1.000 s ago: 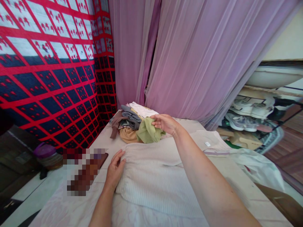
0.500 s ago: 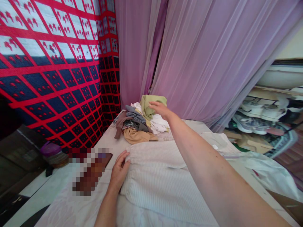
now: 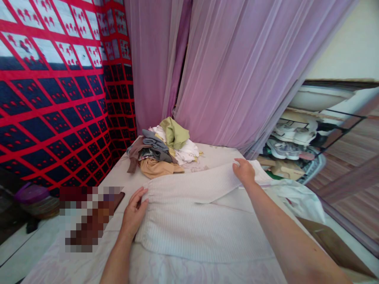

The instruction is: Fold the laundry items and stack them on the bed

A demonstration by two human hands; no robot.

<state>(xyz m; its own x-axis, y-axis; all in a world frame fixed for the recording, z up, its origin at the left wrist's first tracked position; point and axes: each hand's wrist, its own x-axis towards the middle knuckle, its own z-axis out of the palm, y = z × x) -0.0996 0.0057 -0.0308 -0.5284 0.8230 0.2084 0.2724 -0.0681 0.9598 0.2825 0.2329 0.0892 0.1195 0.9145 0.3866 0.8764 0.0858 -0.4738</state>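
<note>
A white ribbed garment (image 3: 189,221) lies spread on the bed in front of me. My left hand (image 3: 133,211) rests flat on its left edge, fingers stretched out. My right hand (image 3: 244,172) sits on the far right corner of the folded-over top layer, fingers curled down onto the fabric. Behind the garment a pile of clothes (image 3: 160,152) stands by the corner, with an olive-green piece (image 3: 174,132) on top of it.
A red and navy patterned hanging (image 3: 53,102) covers the left wall. Purple curtains (image 3: 231,75) hang behind the bed. A shoe rack with sneakers (image 3: 293,140) stands at the right. A blurred-out patch lies by my left hand, and a purple-lidded container (image 3: 32,195) sits low at the left.
My right hand let go of the olive-green piece on top of the pile, drew back and came down on the white garment's far right corner. My left hand has stayed put.
</note>
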